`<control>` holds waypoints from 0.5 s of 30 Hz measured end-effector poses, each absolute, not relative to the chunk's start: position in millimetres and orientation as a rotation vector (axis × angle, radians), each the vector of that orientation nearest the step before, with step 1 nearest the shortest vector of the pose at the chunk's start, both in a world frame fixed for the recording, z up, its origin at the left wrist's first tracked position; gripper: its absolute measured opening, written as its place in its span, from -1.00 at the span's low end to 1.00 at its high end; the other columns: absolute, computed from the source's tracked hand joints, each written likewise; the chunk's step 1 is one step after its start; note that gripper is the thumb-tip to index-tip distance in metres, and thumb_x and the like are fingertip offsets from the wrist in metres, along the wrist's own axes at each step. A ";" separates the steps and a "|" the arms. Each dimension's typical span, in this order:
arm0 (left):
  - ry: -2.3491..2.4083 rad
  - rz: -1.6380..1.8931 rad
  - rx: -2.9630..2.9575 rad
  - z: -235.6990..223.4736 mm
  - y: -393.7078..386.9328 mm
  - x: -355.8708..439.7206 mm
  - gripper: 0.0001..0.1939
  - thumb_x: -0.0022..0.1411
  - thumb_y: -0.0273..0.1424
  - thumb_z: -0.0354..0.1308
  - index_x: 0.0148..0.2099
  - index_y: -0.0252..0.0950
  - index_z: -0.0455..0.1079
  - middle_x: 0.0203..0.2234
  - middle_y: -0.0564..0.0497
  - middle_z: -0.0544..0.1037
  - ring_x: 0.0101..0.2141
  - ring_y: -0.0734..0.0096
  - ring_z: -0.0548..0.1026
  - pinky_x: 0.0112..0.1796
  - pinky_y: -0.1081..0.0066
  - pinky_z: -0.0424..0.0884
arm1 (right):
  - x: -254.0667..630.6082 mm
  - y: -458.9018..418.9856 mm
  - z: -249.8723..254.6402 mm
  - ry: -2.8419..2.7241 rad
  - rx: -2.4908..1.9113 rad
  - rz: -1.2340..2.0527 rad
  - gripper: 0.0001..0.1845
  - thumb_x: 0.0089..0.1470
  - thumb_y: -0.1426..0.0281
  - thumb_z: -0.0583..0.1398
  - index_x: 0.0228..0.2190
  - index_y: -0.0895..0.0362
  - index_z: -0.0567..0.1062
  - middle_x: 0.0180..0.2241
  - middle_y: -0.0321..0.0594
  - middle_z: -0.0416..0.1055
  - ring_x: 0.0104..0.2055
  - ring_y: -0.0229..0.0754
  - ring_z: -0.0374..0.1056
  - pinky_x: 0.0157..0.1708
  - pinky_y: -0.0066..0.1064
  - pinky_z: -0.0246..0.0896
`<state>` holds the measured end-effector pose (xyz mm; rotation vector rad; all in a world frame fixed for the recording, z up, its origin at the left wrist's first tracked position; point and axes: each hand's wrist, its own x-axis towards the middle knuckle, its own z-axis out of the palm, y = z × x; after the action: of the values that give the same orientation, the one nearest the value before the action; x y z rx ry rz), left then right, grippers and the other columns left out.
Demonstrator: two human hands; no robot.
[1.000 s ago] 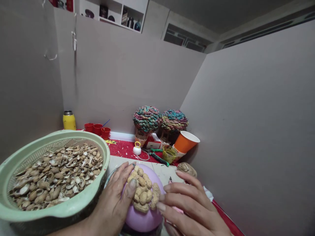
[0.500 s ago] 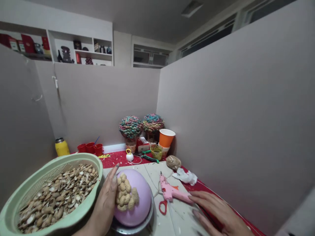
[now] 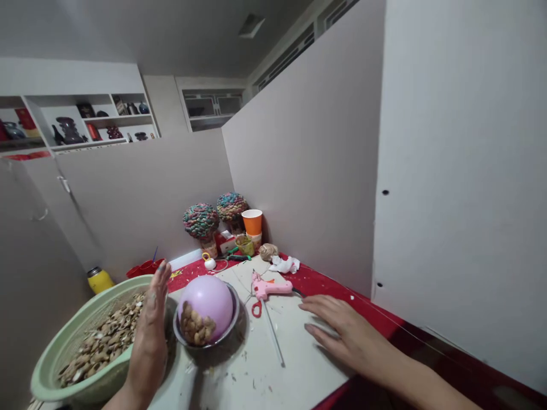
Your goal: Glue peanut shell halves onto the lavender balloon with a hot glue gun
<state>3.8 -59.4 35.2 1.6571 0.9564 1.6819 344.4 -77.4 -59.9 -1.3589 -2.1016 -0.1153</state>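
A purple balloon (image 3: 208, 299) rests in a metal bowl (image 3: 234, 319). Whole peanut shells (image 3: 197, 326) cluster on its near left side. Beside the bowl, my left hand (image 3: 149, 336) stands on edge with straight fingers, apart from the balloon and holding nothing. My right hand (image 3: 342, 330) is open, fingers spread, to the right of a pink glue gun (image 3: 271, 286) and near its cord. The gun lies on the board with a long pale glue stick (image 3: 271, 336) reaching toward me. Red-handled scissors (image 3: 256, 309) lie partly under the gun.
A green basket (image 3: 49, 370) of shell halves stands at left, partly behind my hand. Toward the back are two colourful ball-topped trees (image 3: 200, 221), an orange paper cup (image 3: 252, 223), twine (image 3: 268, 251), crumpled tissue (image 3: 285, 265) and a yellow bottle (image 3: 99, 280). Grey partitions (image 3: 307, 154) enclose the table.
My left hand has come away from the balloon. The balloon now sits with its shells turned lower. My right hand has moved off the glue gun's handle, and the view has swung right.
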 end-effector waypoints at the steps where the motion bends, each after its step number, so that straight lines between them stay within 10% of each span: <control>1: 0.901 1.705 1.647 39.6 -64.5 4.7 -0.53 0.45 -0.18 -0.24 0.33 -0.01 0.13 0.34 0.14 0.17 0.33 0.38 0.04 0.31 0.29 -0.10 | 341.5 -74.2 -53.9 -2.142 -1.364 -0.124 -0.65 0.23 0.35 0.11 -0.01 0.20 0.47 0.01 0.08 0.44 0.05 0.05 0.36 0.02 -0.01 0.29; 7: 0.748 1.795 1.735 43.5 -103.6 11.8 -0.58 0.38 -0.16 -0.08 0.24 0.04 0.24 0.21 0.04 0.37 0.11 0.16 0.42 0.14 0.15 0.32 | 319.2 -26.8 -31.7 -2.208 -1.459 -0.179 -0.61 0.16 0.49 0.19 0.05 0.20 0.41 0.10 0.02 0.33 0.15 0.05 0.23 0.12 -0.04 0.17; 15: 0.653 0.925 2.122 -15.2 -147.4 34.0 -0.44 0.29 -0.06 0.06 0.27 -0.11 0.24 -0.15 -0.19 0.57 -0.51 0.47 0.50 -0.38 0.41 0.50 | 297.9 31.0 -47.8 -2.438 -1.660 -0.117 -0.68 0.25 0.29 0.21 -0.01 0.19 0.42 -0.02 -0.08 0.39 -0.07 -0.05 0.39 -0.10 -0.11 0.38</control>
<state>34.0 -147.4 -15.2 2.1217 0.6533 0.9254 297.9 31.0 -47.8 -1.6596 -2.4380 -0.1166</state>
